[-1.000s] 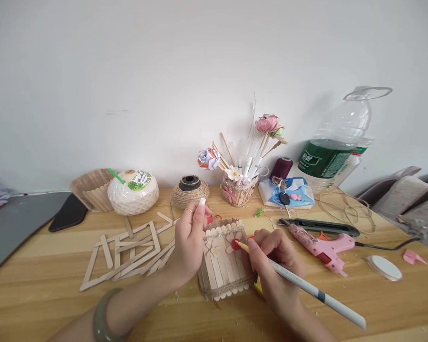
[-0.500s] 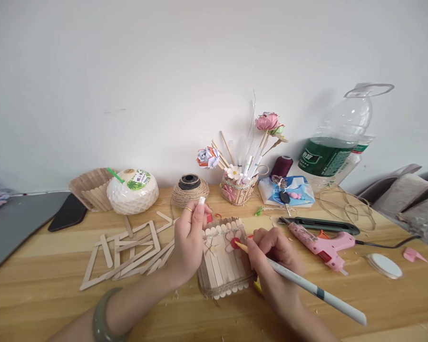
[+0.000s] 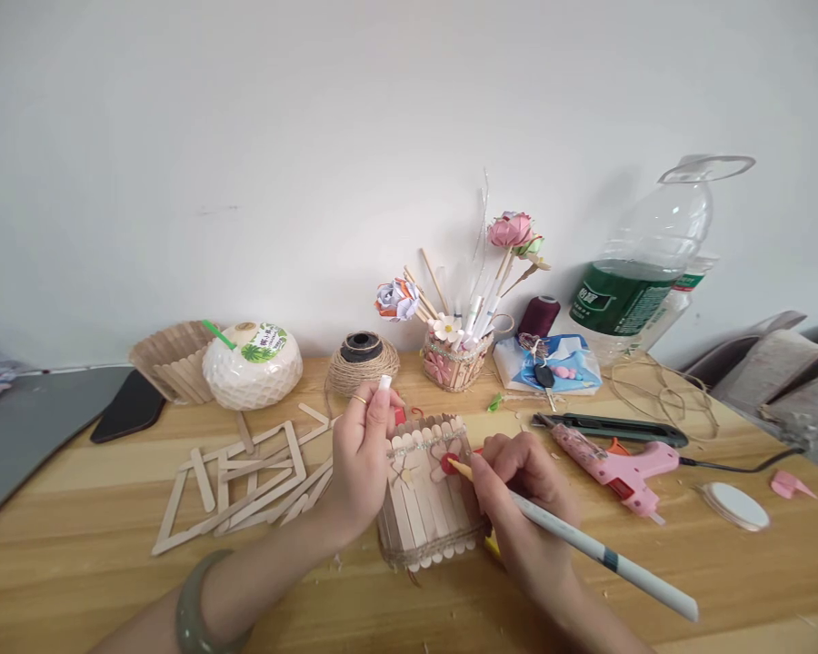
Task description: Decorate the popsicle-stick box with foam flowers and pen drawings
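A holder made of craft sticks (image 3: 423, 518) is on the table between my hands, with twine round its lower part and a glittery band near the top. Two stick flowers decorate its side; one has a red centre (image 3: 450, 464), the other a pale one. My right hand (image 3: 528, 509) is closed round a white marker pen (image 3: 606, 556), whose yellowish tip rests at the red centre. At the holder's left edge, my left hand (image 3: 364, 454) is closed, pinching a small white cap-like piece (image 3: 384, 383) between thumb and finger. Whether its other fingers touch the holder is hidden.
Loose craft sticks (image 3: 245, 481) lie left. Behind stand a white coconut drink (image 3: 252, 372), a twine spool (image 3: 363, 365) and a decorated pot (image 3: 458, 363) of paper flowers. A pink glue gun (image 3: 637, 472), a utility knife (image 3: 613, 429) and a large bottle (image 3: 627, 295) are right.
Hardly anything differs. The marker pen's rear end has shifted very slightly, while its tip stays at the red centre. My left hand keeps its place.
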`<state>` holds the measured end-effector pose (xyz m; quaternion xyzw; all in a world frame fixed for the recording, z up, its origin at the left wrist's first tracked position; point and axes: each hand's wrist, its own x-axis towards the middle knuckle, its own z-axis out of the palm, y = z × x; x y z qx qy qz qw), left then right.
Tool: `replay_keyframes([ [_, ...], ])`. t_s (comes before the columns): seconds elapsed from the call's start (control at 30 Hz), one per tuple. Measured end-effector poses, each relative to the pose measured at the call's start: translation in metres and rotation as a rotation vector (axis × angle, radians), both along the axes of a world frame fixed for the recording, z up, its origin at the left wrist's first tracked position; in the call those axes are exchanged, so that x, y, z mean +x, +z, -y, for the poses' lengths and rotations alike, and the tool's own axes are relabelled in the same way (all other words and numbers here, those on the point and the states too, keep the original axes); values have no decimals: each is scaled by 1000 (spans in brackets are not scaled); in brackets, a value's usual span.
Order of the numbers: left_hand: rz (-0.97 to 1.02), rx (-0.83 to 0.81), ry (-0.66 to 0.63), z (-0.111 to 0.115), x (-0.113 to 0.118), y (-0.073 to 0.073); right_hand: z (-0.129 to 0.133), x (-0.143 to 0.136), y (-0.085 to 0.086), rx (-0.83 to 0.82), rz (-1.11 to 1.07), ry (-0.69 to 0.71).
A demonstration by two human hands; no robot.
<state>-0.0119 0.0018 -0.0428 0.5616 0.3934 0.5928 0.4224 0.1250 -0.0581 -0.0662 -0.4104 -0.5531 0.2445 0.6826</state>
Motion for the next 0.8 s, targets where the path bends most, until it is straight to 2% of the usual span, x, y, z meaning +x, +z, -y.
replay_keyframes([
  [0.8, -9, 15, 14, 0, 0, 0, -2, 1, 4, -34, -6, 32],
])
